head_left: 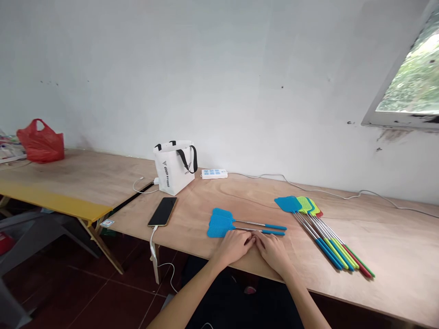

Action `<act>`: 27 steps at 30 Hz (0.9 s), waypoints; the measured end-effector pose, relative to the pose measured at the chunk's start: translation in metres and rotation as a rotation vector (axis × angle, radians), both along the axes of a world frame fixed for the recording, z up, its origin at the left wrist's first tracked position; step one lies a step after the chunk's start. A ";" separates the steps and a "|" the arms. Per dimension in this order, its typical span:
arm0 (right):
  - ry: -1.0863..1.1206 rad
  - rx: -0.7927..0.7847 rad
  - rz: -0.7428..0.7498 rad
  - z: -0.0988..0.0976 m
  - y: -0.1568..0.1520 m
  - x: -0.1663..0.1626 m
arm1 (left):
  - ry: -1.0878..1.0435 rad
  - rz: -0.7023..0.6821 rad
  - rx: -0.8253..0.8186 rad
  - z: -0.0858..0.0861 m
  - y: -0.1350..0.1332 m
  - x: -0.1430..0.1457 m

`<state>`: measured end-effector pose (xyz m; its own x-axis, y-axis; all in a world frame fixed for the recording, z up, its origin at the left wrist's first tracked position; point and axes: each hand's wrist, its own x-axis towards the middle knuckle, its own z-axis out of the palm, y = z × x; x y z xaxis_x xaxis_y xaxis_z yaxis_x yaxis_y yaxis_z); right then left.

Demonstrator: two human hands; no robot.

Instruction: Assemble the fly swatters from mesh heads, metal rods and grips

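Two blue fly swatters lie side by side in front of me, their heads to the left: the far blue fly swatter [222,213] and the near blue fly swatter [219,225]. My left hand [236,243] rests on the table edge, fingers curled, just below the near swatter's metal shaft. Beside it my right hand [270,248] lies with fingers bent inward, close to that swatter's blue handle. The fingertips of both hands meet or nearly meet. Neither hand visibly grips a swatter. To the right, a fanned row of blue, yellow-green, red and green fly swatters [320,235] lies slantwise.
A black phone [163,211] on a white cable lies left on the wooden table [387,237]. Behind it stand a white bag [173,169] with black handles and a white power strip [214,173]. A red plastic bag [43,144] sits on another table.
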<state>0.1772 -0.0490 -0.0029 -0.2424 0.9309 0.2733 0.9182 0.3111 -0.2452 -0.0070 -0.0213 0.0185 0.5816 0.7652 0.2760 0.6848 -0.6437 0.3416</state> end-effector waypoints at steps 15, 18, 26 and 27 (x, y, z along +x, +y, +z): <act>-0.001 -0.015 -0.022 0.004 -0.002 -0.002 | 0.004 0.005 0.018 -0.001 0.000 0.001; 0.006 -0.009 -0.019 0.004 -0.002 -0.002 | 0.004 0.002 0.011 -0.002 0.000 0.001; 0.011 0.002 -0.004 0.003 -0.001 -0.001 | -0.004 -0.002 -0.011 -0.001 0.000 0.000; 0.015 0.000 0.000 0.002 -0.001 -0.001 | -0.005 -0.003 -0.013 -0.001 0.000 0.000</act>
<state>0.1762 -0.0502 -0.0004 -0.2383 0.9309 0.2768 0.9146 0.3110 -0.2586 -0.0073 -0.0209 0.0177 0.5826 0.7669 0.2692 0.6810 -0.6414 0.3534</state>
